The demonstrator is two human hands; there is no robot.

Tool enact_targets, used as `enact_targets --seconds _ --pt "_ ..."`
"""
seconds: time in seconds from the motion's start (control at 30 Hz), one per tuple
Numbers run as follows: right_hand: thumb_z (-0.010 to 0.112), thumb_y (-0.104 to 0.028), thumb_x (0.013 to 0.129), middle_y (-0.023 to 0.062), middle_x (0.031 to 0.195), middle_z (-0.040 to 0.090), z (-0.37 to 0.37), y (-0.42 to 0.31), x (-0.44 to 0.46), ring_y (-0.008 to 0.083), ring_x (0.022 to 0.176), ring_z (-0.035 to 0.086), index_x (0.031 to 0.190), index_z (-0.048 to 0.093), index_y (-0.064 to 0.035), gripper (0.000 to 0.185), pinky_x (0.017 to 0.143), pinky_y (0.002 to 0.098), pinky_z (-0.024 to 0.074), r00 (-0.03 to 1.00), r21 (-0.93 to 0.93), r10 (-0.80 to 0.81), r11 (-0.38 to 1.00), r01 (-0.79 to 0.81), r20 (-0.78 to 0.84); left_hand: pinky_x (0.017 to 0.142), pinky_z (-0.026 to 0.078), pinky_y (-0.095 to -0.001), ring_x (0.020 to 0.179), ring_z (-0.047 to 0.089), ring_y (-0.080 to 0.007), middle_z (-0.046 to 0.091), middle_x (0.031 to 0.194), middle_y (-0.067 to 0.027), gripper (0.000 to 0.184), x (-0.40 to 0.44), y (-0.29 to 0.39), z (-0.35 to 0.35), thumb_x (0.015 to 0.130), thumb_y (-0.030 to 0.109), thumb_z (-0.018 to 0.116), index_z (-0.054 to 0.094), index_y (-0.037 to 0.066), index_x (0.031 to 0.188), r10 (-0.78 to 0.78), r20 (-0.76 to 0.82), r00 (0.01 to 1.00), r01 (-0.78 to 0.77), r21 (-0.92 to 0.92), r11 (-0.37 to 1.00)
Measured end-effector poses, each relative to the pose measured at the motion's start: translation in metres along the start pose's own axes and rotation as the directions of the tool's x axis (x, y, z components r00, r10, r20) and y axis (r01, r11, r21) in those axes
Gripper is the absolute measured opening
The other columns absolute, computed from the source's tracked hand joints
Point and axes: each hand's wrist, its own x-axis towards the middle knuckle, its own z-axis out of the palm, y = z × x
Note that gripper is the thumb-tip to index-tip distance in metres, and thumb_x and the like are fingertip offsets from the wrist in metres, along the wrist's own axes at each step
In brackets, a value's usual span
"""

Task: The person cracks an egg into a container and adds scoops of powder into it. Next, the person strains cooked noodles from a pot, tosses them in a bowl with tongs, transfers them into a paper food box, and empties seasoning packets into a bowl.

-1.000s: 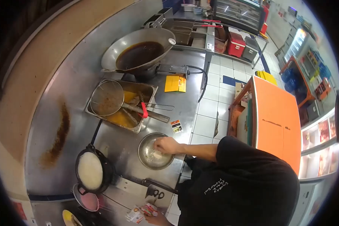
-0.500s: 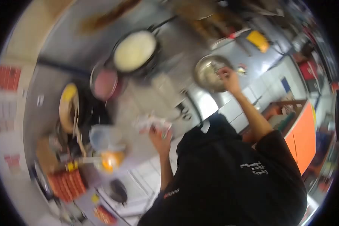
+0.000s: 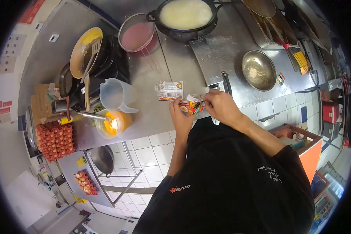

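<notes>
Holding torn-looking colorful packet [image 3: 191,108] in left hand [image 3: 181,118], fingers closed around its side. Pinching opposite end with right hand [image 3: 219,105], grip narrow, thumb and fingertips nearly together. Held up near front edge of counter [image 3: 146,84], just beside flat white-and-red packets [image 3: 170,90]. Note metal bowl [image 3: 262,81] farther right with pale powder [image 3: 254,73] inside, near small dark packet [image 3: 280,79]. Also note clear plastic jug [image 3: 115,93] at left, beside container of orange liquid [image 3: 123,121]. Can't read packet label.
</notes>
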Motion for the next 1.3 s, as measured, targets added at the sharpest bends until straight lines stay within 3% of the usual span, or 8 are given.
enact_targets --seconds 0.2,0.43,0.73,0.93,1.07,1.13,1.2,1.3 --pt "0.073 -0.007 0.085 0.0207 0.095 0.070 0.044 -0.004 0.012 0.0413 0.085 0.075 0.090 0.074 0.0009 0.010 0.074 0.0500 0.0624 0.993 -0.067 -0.098 0.992 0.102 0.065 0.105 0.050 -0.0462 0.121 0.058 -0.0404 0.056 0.128 -0.0179 0.077 -0.011 -0.005 -0.006 0.067 0.009 0.097 0.059 0.002 0.134 0.066 0.055 0.996 -0.073 0.146 0.987" --pt "0.071 -0.008 0.086 0.0198 0.091 0.070 0.032 -0.005 0.024 0.0429 0.082 0.074 0.084 0.070 0.0017 0.010 0.072 0.0511 0.0621 0.999 -0.081 -0.028 0.996 0.025 -0.029 0.103 0.051 -0.0459 0.119 0.059 -0.0398 0.056 0.125 -0.0168 0.078 -0.027 -0.004 -0.013 0.065 0.010 0.099 0.060 0.003 0.132 -0.113 -0.051 0.992 0.117 0.077 0.990" --pt "0.070 -0.006 0.091 0.0192 0.099 0.071 0.064 -0.006 0.030 0.0413 0.091 0.076 0.103 0.081 -0.0074 0.017 0.082 0.0520 0.0618 0.958 -0.012 -0.151 0.987 0.158 0.243 0.100 0.052 -0.0475 0.117 0.060 -0.0399 0.056 0.123 -0.0173 0.075 -0.023 -0.007 -0.012 0.064 0.010 0.098 0.060 0.004 0.129 -0.092 -0.058 0.994 0.099 0.129 0.987" --pt "0.071 -0.002 0.087 0.0232 0.104 0.072 0.089 0.004 0.037 0.0431 0.094 0.075 0.100 0.079 -0.0058 0.015 0.086 0.0496 0.0617 0.915 -0.083 -0.206 0.965 0.249 0.347 0.100 0.052 -0.0484 0.118 0.059 -0.0409 0.057 0.124 -0.0164 0.070 -0.023 -0.007 -0.020 0.070 0.007 0.093 0.058 0.004 0.131 -0.128 -0.035 0.991 0.130 0.085 0.988" --pt "0.073 -0.003 0.084 0.0221 0.102 0.073 0.087 -0.010 0.051 0.0442 0.096 0.074 0.093 0.076 -0.0005 0.009 0.085 0.0504 0.0603 0.938 0.214 -0.171 0.971 0.108 0.301 0.098 0.053 -0.0486 0.116 0.061 -0.0411 0.058 0.124 -0.0174 0.069 -0.019 -0.003 -0.020 0.073 0.012 0.094 0.058 0.003 0.131 -0.143 0.009 0.990 0.142 0.036 0.989" --pt "0.072 -0.002 0.085 0.0203 0.103 0.074 0.091 -0.012 0.053 0.0420 0.102 0.074 0.090 0.077 -0.0002 0.008 0.087 0.0495 0.0592 0.933 0.225 -0.123 0.973 0.047 0.337 0.097 0.053 -0.0488 0.115 0.062 -0.0413 0.058 0.124 -0.0178 0.069 -0.018 -0.006 -0.020 0.074 0.014 0.094 0.058 0.002 0.131 -0.155 0.007 0.988 0.154 0.022 0.988" --pt "0.071 -0.004 0.090 0.0185 0.108 0.072 0.103 -0.007 0.057 0.0393 0.106 0.070 0.106 0.079 -0.0007 0.018 0.095 0.0483 0.0568 0.875 0.017 -0.362 0.926 0.377 0.322 0.096 0.054 -0.0484 0.113 0.063 -0.0414 0.058 0.123 -0.0182 0.068 -0.018 -0.010 -0.020 0.075 0.015 0.093 0.058 0.002 0.132 -0.169 -0.017 0.986 0.169 0.011 0.986" --pt "0.072 -0.006 0.091 0.0175 0.110 0.071 0.105 -0.018 0.060 0.0379 0.107 0.068 0.116 0.076 -0.0005 0.026 0.099 0.0475 0.0551 0.912 0.144 -0.341 0.938 0.315 0.229 0.096 0.054 -0.0478 0.113 0.063 -0.0420 0.058 0.123 -0.0189 0.071 -0.017 -0.020 -0.027 0.074 0.015 0.093 0.058 0.001 0.134 -0.191 -0.020 0.981 0.191 0.012 0.982"
